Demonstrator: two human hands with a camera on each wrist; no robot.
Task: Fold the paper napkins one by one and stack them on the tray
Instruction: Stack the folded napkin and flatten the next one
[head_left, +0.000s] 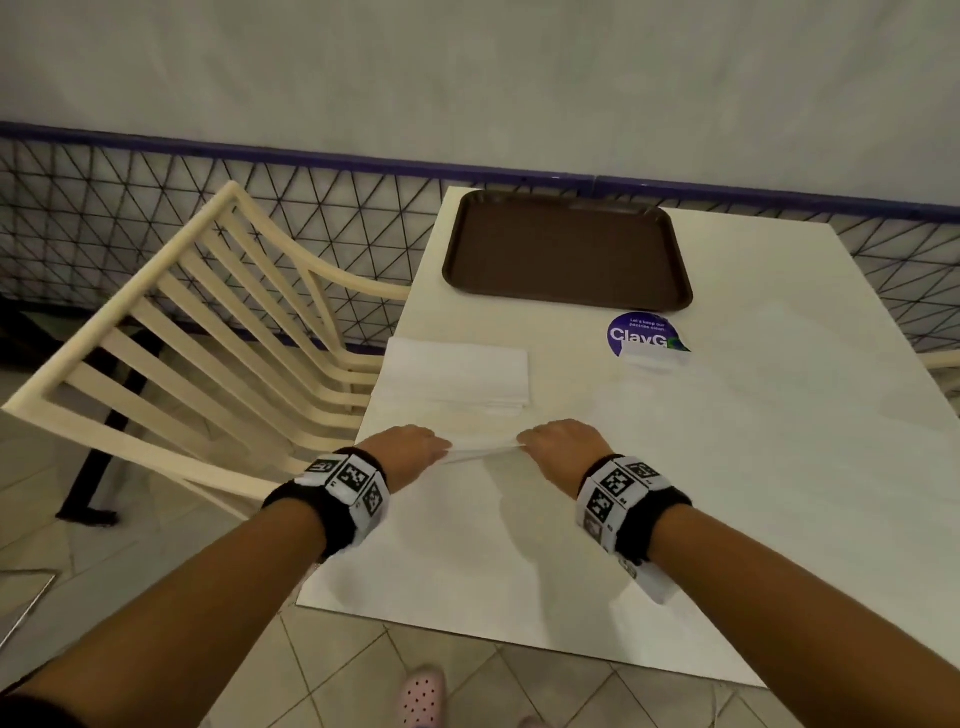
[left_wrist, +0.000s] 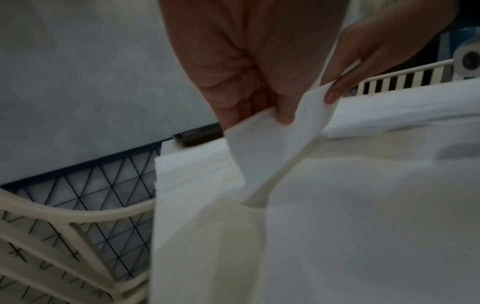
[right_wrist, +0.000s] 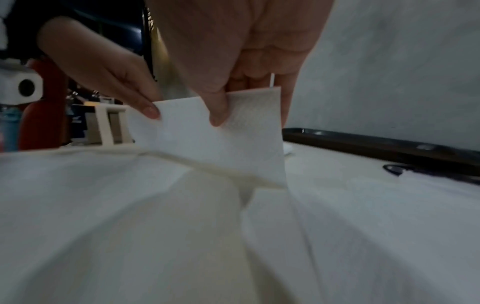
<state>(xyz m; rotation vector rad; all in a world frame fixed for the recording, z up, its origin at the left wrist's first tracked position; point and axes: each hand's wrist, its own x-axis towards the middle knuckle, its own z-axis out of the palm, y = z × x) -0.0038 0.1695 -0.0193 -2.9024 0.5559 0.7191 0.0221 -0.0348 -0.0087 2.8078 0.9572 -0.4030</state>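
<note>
Pinching one napkin (head_left: 480, 451): left hand (head_left: 410, 451); right hand (head_left: 563, 446)

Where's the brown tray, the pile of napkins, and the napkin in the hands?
brown tray (head_left: 566, 249), head view, bare middle.
pile of napkins (head_left: 457, 371), head view, top sheet.
held napkin (right_wrist: 207, 139), right wrist view, lifted flap.

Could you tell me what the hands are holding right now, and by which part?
Both hands, left hand and right hand, pinch one paper napkin by its upper corners.
</note>
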